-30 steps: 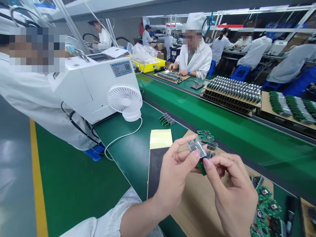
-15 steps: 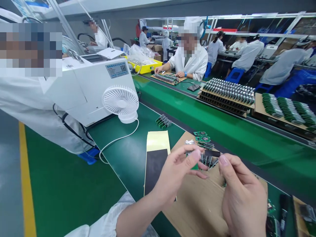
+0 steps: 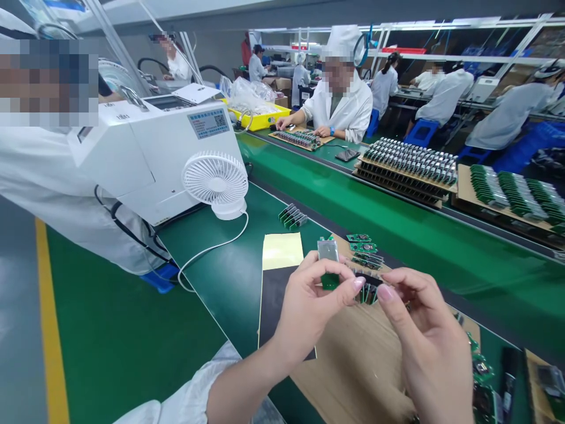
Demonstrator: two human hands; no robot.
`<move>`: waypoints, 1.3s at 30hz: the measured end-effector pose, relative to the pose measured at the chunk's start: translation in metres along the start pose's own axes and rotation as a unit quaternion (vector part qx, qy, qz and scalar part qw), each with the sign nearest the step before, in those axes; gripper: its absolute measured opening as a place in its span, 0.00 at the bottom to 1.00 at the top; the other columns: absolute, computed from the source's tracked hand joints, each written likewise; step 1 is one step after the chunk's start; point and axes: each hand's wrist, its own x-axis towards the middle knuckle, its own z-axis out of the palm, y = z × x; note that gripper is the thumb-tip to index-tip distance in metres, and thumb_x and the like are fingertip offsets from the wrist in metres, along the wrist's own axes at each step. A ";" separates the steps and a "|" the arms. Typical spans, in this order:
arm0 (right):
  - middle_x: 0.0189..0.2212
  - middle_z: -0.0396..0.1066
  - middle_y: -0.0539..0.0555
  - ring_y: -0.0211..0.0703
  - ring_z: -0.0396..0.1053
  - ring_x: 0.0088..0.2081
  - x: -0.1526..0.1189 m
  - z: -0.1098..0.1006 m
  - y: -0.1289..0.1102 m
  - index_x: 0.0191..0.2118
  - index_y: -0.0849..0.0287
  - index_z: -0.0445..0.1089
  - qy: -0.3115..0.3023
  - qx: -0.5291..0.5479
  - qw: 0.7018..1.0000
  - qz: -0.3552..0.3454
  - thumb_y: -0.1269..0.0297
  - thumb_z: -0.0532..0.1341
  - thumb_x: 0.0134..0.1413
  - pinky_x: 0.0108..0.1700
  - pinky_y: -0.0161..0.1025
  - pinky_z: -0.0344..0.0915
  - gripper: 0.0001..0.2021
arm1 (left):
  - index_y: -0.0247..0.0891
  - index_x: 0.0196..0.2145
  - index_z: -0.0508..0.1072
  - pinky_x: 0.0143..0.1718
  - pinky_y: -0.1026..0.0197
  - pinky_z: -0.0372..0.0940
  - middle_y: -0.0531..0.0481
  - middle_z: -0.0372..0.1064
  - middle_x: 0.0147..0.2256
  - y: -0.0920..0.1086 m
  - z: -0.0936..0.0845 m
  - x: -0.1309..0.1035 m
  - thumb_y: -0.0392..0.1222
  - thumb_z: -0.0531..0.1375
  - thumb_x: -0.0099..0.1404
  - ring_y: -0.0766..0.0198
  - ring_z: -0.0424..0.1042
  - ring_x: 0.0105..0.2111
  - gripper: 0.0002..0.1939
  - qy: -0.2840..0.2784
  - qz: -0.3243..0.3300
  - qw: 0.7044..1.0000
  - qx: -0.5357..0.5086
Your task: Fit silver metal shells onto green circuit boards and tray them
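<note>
My left hand point(image 3: 309, 309) is closed on a small green circuit board point(image 3: 330, 281) with a silver screen-like part point(image 3: 328, 250), which sticks up behind the fingers. A short black strip point(image 3: 369, 279) stretches between the two hands. Its left end is at my left thumb and index finger; my right hand point(image 3: 430, 335) pinches the other end. Just under the hands lies a brown cardboard sheet point(image 3: 353, 353). Beside my left forearm is a black sheet point(image 3: 278, 300) on yellow backing paper point(image 3: 282, 250). Several upright boards point(image 3: 367, 294) stand behind the strip, partly hidden by my fingers.
A white fan point(image 3: 216, 182) and a white machine point(image 3: 154, 159) stand at left. Boards point(image 3: 292, 217) stand near the green conveyor belt point(image 3: 318, 194). Across it, a co-worker point(image 3: 342, 100) handles boards; stacked board trays point(image 3: 406, 165) lie right. A black pen point(image 3: 508, 383) lies at lower right.
My hands have come closer together, the right one moving slightly left. The board in my left hand has turned up, so its silver part now shows. The black strip sits slightly lower.
</note>
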 end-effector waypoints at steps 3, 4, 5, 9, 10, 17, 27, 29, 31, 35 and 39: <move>0.35 0.65 0.49 0.41 0.63 0.40 0.000 -0.001 -0.001 0.31 0.53 0.71 0.009 -0.052 0.997 -0.059 0.58 0.65 0.55 0.42 0.40 0.57 0.06 | 0.40 0.27 0.76 0.36 0.61 0.70 0.50 0.70 0.37 0.001 0.001 0.000 0.45 0.68 0.56 0.63 0.67 0.39 0.08 -0.012 0.005 1.000 0.001; 0.34 0.64 0.49 0.41 0.63 0.40 0.000 -0.002 -0.001 0.30 0.53 0.71 0.014 -0.063 0.996 -0.067 0.58 0.65 0.56 0.42 0.40 0.57 0.07 | 0.41 0.31 0.77 0.35 0.62 0.71 0.50 0.69 0.38 0.002 0.001 0.000 0.45 0.68 0.57 0.65 0.68 0.37 0.07 -0.018 0.004 1.000 -0.012; 0.34 0.64 0.49 0.41 0.63 0.39 0.000 -0.004 -0.001 0.30 0.53 0.71 0.020 -0.067 0.995 -0.069 0.59 0.65 0.56 0.42 0.39 0.57 0.07 | 0.43 0.38 0.76 0.34 0.62 0.72 0.51 0.69 0.39 0.004 0.002 0.001 0.45 0.67 0.58 0.67 0.69 0.35 0.10 -0.026 0.001 0.999 -0.034; 0.36 0.66 0.49 0.41 0.64 0.41 0.001 -0.012 0.001 0.32 0.53 0.72 0.048 -0.035 0.998 -0.022 0.58 0.65 0.56 0.41 0.38 0.58 0.06 | 0.49 0.61 0.57 0.41 0.60 0.75 0.49 0.69 0.45 0.011 0.002 0.002 0.39 0.63 0.62 0.66 0.74 0.37 0.33 -0.069 -0.051 0.983 -0.161; 0.36 0.67 0.49 0.41 0.64 0.41 0.001 -0.013 0.002 0.32 0.53 0.73 0.038 -0.031 0.999 -0.006 0.57 0.66 0.55 0.41 0.38 0.58 0.07 | 0.47 0.62 0.56 0.43 0.59 0.75 0.47 0.69 0.47 0.012 0.002 0.002 0.36 0.63 0.62 0.65 0.74 0.40 0.34 -0.084 -0.066 0.978 -0.178; 0.50 0.70 0.53 0.56 0.64 0.56 0.006 -0.009 0.007 0.26 0.53 0.75 -0.073 0.006 0.994 0.086 0.52 0.68 0.50 0.56 0.53 0.57 0.11 | 0.41 0.64 0.57 0.38 0.66 0.76 0.41 0.68 0.54 0.017 0.001 0.000 0.27 0.63 0.58 0.68 0.74 0.39 0.38 -0.129 -0.104 0.970 -0.178; 0.49 0.72 0.54 0.58 0.66 0.55 0.002 -0.003 0.005 0.25 0.53 0.75 -0.066 0.016 0.991 0.111 0.49 0.68 0.47 0.54 0.58 0.62 0.13 | 0.37 0.59 0.62 0.35 0.67 0.76 0.41 0.72 0.50 0.014 0.002 0.000 0.30 0.64 0.58 0.70 0.73 0.36 0.32 -0.113 -0.099 0.975 -0.162; 0.49 0.72 0.54 0.59 0.65 0.55 0.001 -0.002 0.003 0.24 0.53 0.75 -0.053 0.009 0.992 0.117 0.48 0.68 0.46 0.52 0.57 0.63 0.14 | 0.37 0.59 0.62 0.35 0.67 0.76 0.41 0.72 0.49 0.014 0.003 0.000 0.31 0.64 0.59 0.69 0.74 0.36 0.31 -0.113 -0.095 0.975 -0.169; 0.49 0.72 0.54 0.59 0.65 0.55 0.001 0.000 0.002 0.24 0.53 0.75 -0.048 0.005 0.992 0.117 0.48 0.67 0.46 0.54 0.58 0.61 0.14 | 0.36 0.58 0.63 0.35 0.66 0.76 0.40 0.72 0.50 0.014 0.003 0.000 0.32 0.64 0.60 0.68 0.74 0.36 0.29 -0.115 -0.091 0.974 -0.173; 0.48 0.72 0.54 0.58 0.66 0.55 0.001 0.000 0.001 0.24 0.53 0.74 -0.050 0.006 0.992 0.114 0.48 0.68 0.46 0.56 0.57 0.59 0.14 | 0.35 0.57 0.63 0.34 0.67 0.76 0.40 0.72 0.49 0.013 0.003 0.001 0.32 0.63 0.60 0.69 0.74 0.36 0.27 -0.115 -0.090 0.974 -0.171; 0.49 0.71 0.54 0.57 0.65 0.56 0.002 -0.002 0.004 0.26 0.53 0.75 -0.070 0.013 0.992 0.107 0.50 0.68 0.47 0.57 0.57 0.59 0.12 | 0.35 0.56 0.64 0.33 0.67 0.76 0.41 0.73 0.48 0.012 0.003 0.000 0.32 0.63 0.60 0.69 0.74 0.34 0.26 -0.113 -0.090 0.974 -0.173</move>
